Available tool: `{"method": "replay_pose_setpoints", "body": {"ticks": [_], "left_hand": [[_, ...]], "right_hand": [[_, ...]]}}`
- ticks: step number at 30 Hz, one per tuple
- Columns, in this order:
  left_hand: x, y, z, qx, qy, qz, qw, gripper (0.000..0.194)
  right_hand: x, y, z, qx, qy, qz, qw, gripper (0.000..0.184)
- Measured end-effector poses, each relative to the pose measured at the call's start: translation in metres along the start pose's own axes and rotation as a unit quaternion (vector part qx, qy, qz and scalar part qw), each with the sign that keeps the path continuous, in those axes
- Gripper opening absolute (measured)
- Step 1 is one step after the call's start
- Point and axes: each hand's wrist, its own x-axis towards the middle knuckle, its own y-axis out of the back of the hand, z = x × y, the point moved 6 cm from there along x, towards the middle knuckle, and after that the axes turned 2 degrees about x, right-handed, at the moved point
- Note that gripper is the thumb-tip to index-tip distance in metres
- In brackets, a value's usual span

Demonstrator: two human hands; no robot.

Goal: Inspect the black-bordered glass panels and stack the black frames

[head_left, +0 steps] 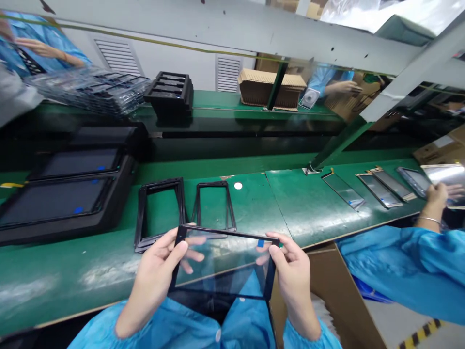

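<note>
So there's a black-bordered clear glass panel (223, 264) being held up in front of the body, just past the near edge of the green worktop (250, 203), with a small blue tab (261, 243) stuck near its upper right corner. It's gripped at both short ends: the left end is pinched by the left hand (160, 266), thumb on the front face and fingers behind, visible through the glass. Same kind of grip on the right end from the right hand (292, 271), thumb on the border, fingers curled behind.

Just beyond the panel, some thin black frames (214, 206) are laid loosely on top of each other, with a thicker stack of black frames (160, 213) beside them on the left. Further left, dark screen panels with blue tabs (54, 201) are seated in black trays (119, 194).

Well off to the right, more glass panels (379, 189) are laid out on the worktop, and a shiny panel (445, 177) is being touched by a co-worker's hand (438, 196). On the shelf (214, 100) at the back, a stack of black trays (170, 97) and an open cardboard box (271, 89) can be seen.
</note>
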Motion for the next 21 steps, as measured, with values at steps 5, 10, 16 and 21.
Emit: {"method": "replay_pose_setpoints", "body": {"ticks": [5, 10, 16, 21], "left_hand": [[-0.002, -0.011, 0.045, 0.269, -0.282, -0.021, 0.921, 0.054], [0.001, -0.04, 0.069, 0.379, -0.371, -0.142, 0.836, 0.018], [0.001, -0.043, 0.072, 0.366, -0.378, -0.147, 0.838, 0.02], [-0.008, -0.053, 0.067, 0.396, -0.377, -0.184, 0.817, 0.031]], "right_hand": [[-0.011, -0.007, -0.01, -0.026, 0.016, 0.0, 1.0, 0.036], [-0.017, -0.008, -0.01, -0.065, 0.03, 0.003, 0.997, 0.033], [-0.018, 0.001, 0.003, -0.048, 0.013, 0.034, 0.998, 0.032], [-0.019, -0.007, 0.002, -0.051, 0.009, 0.013, 0.999, 0.031]]}}
